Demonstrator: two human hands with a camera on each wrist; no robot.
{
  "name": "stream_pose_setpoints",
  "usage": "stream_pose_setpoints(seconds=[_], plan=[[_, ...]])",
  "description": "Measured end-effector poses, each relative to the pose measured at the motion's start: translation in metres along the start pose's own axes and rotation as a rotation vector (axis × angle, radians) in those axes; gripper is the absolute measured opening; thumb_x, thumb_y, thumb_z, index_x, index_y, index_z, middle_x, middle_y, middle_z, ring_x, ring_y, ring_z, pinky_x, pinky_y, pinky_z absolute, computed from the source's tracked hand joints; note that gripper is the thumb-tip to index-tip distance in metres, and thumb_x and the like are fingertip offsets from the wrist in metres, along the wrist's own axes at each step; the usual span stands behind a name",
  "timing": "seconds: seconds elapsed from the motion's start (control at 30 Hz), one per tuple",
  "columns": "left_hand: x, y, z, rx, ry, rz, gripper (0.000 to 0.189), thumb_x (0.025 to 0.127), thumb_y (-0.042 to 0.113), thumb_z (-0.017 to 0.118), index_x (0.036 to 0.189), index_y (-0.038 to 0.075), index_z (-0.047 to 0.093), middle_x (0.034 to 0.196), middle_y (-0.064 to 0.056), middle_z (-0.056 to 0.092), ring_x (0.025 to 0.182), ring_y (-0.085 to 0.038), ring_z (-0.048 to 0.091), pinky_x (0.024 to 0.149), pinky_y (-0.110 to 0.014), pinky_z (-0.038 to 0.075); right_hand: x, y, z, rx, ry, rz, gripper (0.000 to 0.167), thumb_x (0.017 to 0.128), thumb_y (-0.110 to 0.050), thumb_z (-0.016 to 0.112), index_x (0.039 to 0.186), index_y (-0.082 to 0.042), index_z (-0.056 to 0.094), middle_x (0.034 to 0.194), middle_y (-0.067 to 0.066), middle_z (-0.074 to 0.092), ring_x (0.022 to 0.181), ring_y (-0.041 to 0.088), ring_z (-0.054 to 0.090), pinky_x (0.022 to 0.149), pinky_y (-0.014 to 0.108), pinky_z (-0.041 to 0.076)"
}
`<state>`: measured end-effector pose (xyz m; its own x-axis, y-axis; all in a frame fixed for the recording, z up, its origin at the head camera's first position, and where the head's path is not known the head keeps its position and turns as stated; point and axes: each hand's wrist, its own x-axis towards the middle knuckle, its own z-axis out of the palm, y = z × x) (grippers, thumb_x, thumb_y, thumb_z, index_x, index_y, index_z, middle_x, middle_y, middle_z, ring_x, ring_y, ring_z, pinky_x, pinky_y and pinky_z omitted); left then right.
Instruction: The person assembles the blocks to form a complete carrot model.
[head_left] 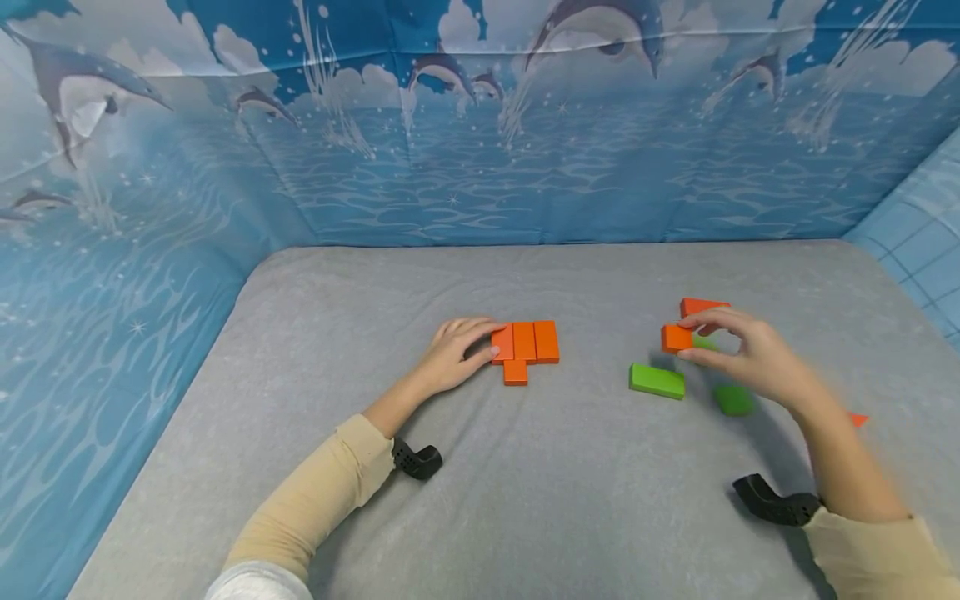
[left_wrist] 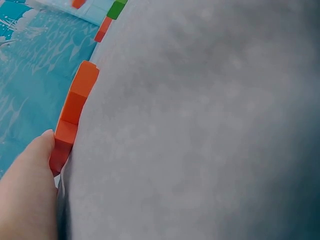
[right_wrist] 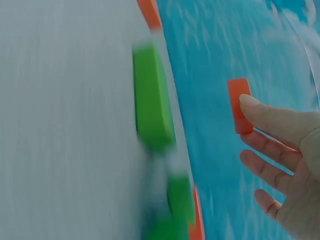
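Observation:
In the head view, several flat orange blocks [head_left: 524,341] lie side by side on the grey cloth, and a small orange block [head_left: 515,372] sits against their near edge. My left hand [head_left: 453,354] grips the leftmost block of the row between thumb and fingers. The thumb shows against that block's side [left_wrist: 61,150] in the left wrist view. Raised above the cloth on the right, my right hand [head_left: 757,354] pinches another small orange block [head_left: 676,338] between thumb and index finger. The other fingers are spread in the right wrist view, clear of the block [right_wrist: 240,105].
A long green block [head_left: 657,381] lies below the raised orange one. Another green block [head_left: 733,400] lies near the right hand. Orange pieces [head_left: 701,306] show behind the hand and right of the forearm [head_left: 858,419]. A dolphin-printed curtain [head_left: 480,167] encloses the back and left.

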<state>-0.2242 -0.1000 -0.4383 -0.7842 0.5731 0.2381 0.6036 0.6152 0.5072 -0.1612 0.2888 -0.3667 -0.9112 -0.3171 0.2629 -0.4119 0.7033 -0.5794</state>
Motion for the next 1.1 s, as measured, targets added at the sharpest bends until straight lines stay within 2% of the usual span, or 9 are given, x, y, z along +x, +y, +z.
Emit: stream_pose_setpoints(seconds=[0.1, 0.2, 0.33, 0.43, 0.5, 0.7, 1.1], plan=[[0.0, 0.0, 0.0, 0.006, 0.001, 0.001, 0.042, 0.094, 0.033, 0.049, 0.134, 0.02, 0.047, 0.136, -0.001, 0.045, 0.126, -0.02, 0.035, 0.107, -0.044, 0.016, 0.013, -0.019, 0.021, 0.01, 0.012, -0.117, 0.033, 0.075, -0.006, 0.074, 0.106, -0.004, 0.063, 0.1, 0.007, 0.061, 0.088, 0.011, 0.049, 0.076, 0.039, 0.041], [0.0, -0.001, 0.0, 0.012, -0.001, -0.001, 0.042, 0.095, 0.033, 0.049, 0.135, 0.02, 0.047, 0.136, -0.002, 0.045, 0.127, -0.02, 0.034, 0.107, -0.044, 0.016, 0.025, -0.036, 0.043, 0.03, -0.017, -0.17, 0.033, 0.075, -0.007, 0.075, 0.105, -0.005, 0.064, 0.099, 0.004, 0.062, 0.087, 0.018, 0.052, 0.072, 0.035, 0.044], [0.0, 0.0, 0.0, 0.015, -0.005, -0.001, 0.042, 0.095, 0.033, 0.049, 0.135, 0.02, 0.047, 0.137, -0.002, 0.045, 0.127, -0.02, 0.034, 0.107, -0.043, 0.016, 0.037, -0.055, 0.072, 0.084, -0.094, -0.167, 0.034, 0.074, -0.009, 0.075, 0.106, -0.005, 0.064, 0.102, 0.007, 0.063, 0.089, 0.023, 0.054, 0.08, 0.043, 0.036], [0.0, 0.001, -0.001, 0.013, -0.005, 0.0, 0.042, 0.095, 0.033, 0.049, 0.135, 0.02, 0.047, 0.137, -0.002, 0.045, 0.127, -0.02, 0.034, 0.107, -0.043, 0.016, 0.044, -0.065, 0.089, 0.079, -0.138, -0.154, 0.034, 0.074, -0.012, 0.076, 0.106, -0.005, 0.064, 0.103, 0.007, 0.064, 0.092, 0.025, 0.055, 0.08, 0.044, 0.03], [0.0, 0.001, -0.001, 0.011, -0.003, 0.001, 0.042, 0.094, 0.032, 0.05, 0.135, 0.02, 0.047, 0.137, -0.002, 0.045, 0.127, -0.02, 0.034, 0.107, -0.044, 0.016, 0.047, -0.069, 0.098, 0.06, -0.156, -0.154, 0.035, 0.074, -0.014, 0.076, 0.106, -0.005, 0.065, 0.102, 0.007, 0.063, 0.093, 0.024, 0.055, 0.081, 0.044, 0.03], [0.0, 0.0, 0.0, 0.009, 0.006, -0.002, 0.042, 0.094, 0.032, 0.05, 0.134, 0.019, 0.048, 0.136, -0.002, 0.045, 0.126, -0.021, 0.035, 0.107, -0.044, 0.017, 0.05, -0.072, 0.112, -0.004, -0.17, -0.16, 0.034, 0.074, -0.019, 0.076, 0.104, -0.007, 0.065, 0.1, 0.006, 0.062, 0.094, 0.022, 0.054, 0.079, 0.042, 0.031], [-0.001, 0.001, 0.0, 0.004, 0.007, -0.006, 0.042, 0.094, 0.032, 0.05, 0.134, 0.018, 0.048, 0.136, -0.003, 0.046, 0.126, -0.021, 0.036, 0.107, -0.044, 0.017, 0.049, -0.072, 0.121, -0.082, -0.169, -0.144, 0.034, 0.075, -0.022, 0.076, 0.105, -0.009, 0.065, 0.103, 0.007, 0.057, 0.099, 0.024, 0.052, 0.077, 0.04, 0.03]])
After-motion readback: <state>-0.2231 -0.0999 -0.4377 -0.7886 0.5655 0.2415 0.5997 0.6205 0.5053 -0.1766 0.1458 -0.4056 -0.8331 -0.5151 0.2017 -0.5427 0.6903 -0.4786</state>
